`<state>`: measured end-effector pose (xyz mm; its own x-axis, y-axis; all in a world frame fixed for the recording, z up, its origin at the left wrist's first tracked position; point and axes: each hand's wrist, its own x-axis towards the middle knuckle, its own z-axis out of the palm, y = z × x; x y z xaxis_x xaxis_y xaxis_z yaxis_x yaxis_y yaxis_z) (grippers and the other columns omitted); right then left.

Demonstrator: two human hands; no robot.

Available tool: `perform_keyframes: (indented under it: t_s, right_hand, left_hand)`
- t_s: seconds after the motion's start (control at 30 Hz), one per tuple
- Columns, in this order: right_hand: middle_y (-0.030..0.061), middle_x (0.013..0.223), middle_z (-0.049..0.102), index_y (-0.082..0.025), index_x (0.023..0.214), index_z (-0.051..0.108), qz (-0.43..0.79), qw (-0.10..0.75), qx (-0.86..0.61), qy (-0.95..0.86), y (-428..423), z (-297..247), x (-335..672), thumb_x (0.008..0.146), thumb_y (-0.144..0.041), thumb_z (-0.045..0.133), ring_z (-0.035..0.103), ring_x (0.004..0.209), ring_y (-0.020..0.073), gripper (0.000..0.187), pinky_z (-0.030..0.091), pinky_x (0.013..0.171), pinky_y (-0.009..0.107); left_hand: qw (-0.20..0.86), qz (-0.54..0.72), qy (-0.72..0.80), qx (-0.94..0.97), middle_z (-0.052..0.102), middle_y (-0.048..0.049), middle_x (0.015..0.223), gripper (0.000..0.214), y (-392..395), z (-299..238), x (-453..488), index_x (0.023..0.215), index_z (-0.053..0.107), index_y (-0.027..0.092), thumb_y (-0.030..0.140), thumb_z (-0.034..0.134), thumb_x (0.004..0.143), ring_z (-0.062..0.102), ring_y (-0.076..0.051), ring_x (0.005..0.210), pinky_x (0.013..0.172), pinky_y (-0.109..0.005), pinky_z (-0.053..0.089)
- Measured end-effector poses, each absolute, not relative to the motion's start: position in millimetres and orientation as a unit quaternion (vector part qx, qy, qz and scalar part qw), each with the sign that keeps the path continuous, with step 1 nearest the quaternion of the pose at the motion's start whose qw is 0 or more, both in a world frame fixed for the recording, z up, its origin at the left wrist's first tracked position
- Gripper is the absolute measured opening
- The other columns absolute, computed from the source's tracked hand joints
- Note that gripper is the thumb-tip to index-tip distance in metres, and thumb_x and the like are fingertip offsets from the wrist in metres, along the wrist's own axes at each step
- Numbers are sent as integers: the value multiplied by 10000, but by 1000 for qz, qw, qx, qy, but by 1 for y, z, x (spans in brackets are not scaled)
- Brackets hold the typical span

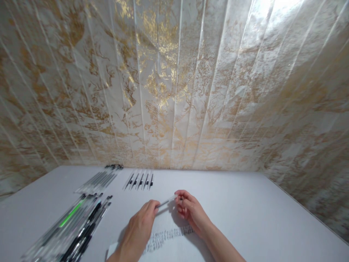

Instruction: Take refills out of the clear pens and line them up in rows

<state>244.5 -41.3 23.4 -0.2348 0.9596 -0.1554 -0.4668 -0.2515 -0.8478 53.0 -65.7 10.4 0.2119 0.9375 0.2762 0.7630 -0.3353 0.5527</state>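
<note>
Both my hands hold one clear pen (167,201) level above a sheet of paper (169,238) with lines of writing. My left hand (140,227) pinches the pen's left end with its fingers closed. Curled fingers of my right hand (189,210) grip the pen's right end. The sheet lies on a white table (245,211), under and between my wrists.
A row of several short clear pen parts with black tips (139,181) lies behind my hands. Further left are a bundle of clear tubes (99,179) and a pile of pens (73,227), one with green inside. A wrinkled gold-patterned wall covering (174,83) rises behind the table.
</note>
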Motion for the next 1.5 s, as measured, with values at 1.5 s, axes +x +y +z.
perform_keyframes:
  t_s: [1.5]
  right_hand:
    - [-2,646,623,-149,981,639,324,292,-588,-681,61,17,215,693,-114,644,552,628,140,290,369,602,241]
  left_hand:
    - [64,40,666,742,753,-144,955,347,-27,41,69,1228,533,136,263,520,906,720,-296,891,709,-335,525]
